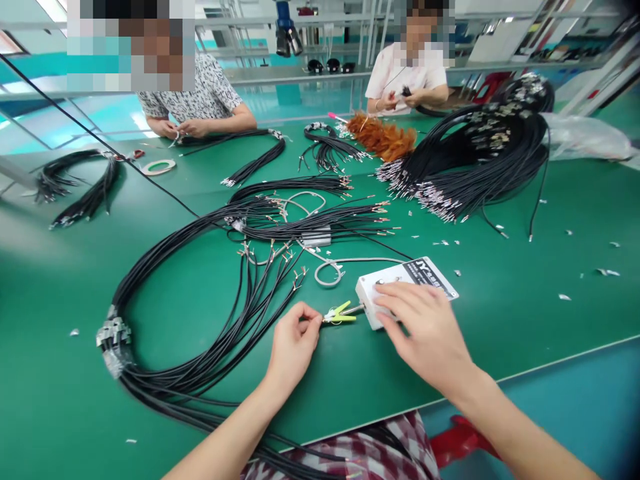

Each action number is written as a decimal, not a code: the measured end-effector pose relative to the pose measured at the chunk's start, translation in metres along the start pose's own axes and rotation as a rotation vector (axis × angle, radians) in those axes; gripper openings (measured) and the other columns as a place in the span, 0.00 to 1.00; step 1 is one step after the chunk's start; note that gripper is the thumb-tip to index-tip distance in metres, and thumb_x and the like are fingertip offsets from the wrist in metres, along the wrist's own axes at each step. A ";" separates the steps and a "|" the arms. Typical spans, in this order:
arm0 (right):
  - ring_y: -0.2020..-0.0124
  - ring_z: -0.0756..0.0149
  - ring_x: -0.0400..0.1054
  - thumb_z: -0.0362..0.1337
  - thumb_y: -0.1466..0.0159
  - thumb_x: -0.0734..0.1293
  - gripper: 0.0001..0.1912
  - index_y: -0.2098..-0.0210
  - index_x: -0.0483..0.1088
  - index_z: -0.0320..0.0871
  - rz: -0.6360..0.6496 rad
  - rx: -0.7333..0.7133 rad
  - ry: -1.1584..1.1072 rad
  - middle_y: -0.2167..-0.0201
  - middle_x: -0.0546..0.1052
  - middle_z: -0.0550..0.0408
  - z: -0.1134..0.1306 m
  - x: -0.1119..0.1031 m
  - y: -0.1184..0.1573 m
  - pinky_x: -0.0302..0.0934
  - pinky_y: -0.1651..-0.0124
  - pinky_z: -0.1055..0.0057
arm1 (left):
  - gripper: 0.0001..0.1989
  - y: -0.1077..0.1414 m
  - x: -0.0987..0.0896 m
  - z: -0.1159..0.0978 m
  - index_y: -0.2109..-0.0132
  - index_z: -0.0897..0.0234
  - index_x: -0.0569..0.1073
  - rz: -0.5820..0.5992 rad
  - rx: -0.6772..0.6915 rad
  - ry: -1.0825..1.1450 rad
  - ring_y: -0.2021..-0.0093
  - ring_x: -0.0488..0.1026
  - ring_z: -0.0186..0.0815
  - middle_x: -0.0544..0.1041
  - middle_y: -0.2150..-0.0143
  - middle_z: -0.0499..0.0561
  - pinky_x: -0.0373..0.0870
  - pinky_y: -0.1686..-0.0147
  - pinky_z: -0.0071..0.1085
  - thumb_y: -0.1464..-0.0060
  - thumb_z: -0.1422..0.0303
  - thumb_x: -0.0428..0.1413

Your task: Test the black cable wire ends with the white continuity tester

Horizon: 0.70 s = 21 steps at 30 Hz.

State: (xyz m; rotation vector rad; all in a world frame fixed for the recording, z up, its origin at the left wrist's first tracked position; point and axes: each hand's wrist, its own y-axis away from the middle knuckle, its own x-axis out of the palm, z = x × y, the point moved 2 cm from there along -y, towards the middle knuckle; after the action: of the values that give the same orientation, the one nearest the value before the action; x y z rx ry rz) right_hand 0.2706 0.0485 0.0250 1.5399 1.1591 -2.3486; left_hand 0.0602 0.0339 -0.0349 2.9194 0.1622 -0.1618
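Note:
My left hand (296, 343) is closed in a pinch on a cable end, mostly hidden by the fingers. Its tip meets a small yellow-green clip (342, 313) on a metal rod that sticks out of a white device box (371, 310). Over that box lies my right hand (425, 330), its fingers stretched out and apart, near a dark knob (379, 283). A big curved bundle of black cables (150, 263) with stripped copper ends lies to the left, tied with a white wrap (114, 337). Some of its cables pass beneath my left forearm.
A grey cord (329, 275) loops behind the box. Across the green table (525, 313) sit two people with cables in their hands. A large black cable pile (465, 150), an orange duster (383, 135) and a tape roll (159, 167) lie farther back. Scraps dot the surface.

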 end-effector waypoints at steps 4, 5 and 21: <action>0.45 0.57 0.67 0.25 0.35 0.61 0.09 0.63 0.69 0.44 -0.144 0.090 -0.034 0.50 0.78 0.50 -0.009 -0.009 0.041 0.55 0.46 0.57 | 0.09 0.000 0.000 0.002 0.71 0.62 0.65 0.002 0.000 0.008 0.84 0.55 0.26 0.60 0.85 0.38 0.46 0.82 0.23 0.49 0.63 0.56; 0.44 0.56 0.66 0.24 0.35 0.61 0.09 0.64 0.68 0.44 -0.130 0.081 -0.037 0.49 0.78 0.50 -0.008 -0.007 0.047 0.55 0.46 0.56 | 0.09 0.000 0.000 0.002 0.71 0.62 0.65 0.002 0.000 0.008 0.84 0.56 0.27 0.60 0.85 0.38 0.46 0.82 0.23 0.49 0.63 0.56; 0.44 0.54 0.67 0.25 0.39 0.65 0.12 0.60 0.68 0.47 -0.200 0.065 -0.065 0.50 0.79 0.50 0.006 0.009 0.059 0.55 0.42 0.50 | 0.12 0.024 -0.027 -0.018 0.60 0.65 0.68 -0.001 -0.029 0.151 0.80 0.65 0.25 0.71 0.71 0.45 0.56 0.80 0.23 0.48 0.63 0.59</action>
State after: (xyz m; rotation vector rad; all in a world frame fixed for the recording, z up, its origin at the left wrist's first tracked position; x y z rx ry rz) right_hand 0.2894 0.0063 -0.0133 1.4143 1.2896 -2.5658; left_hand 0.0380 0.0114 -0.0091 2.9021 0.1888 0.0608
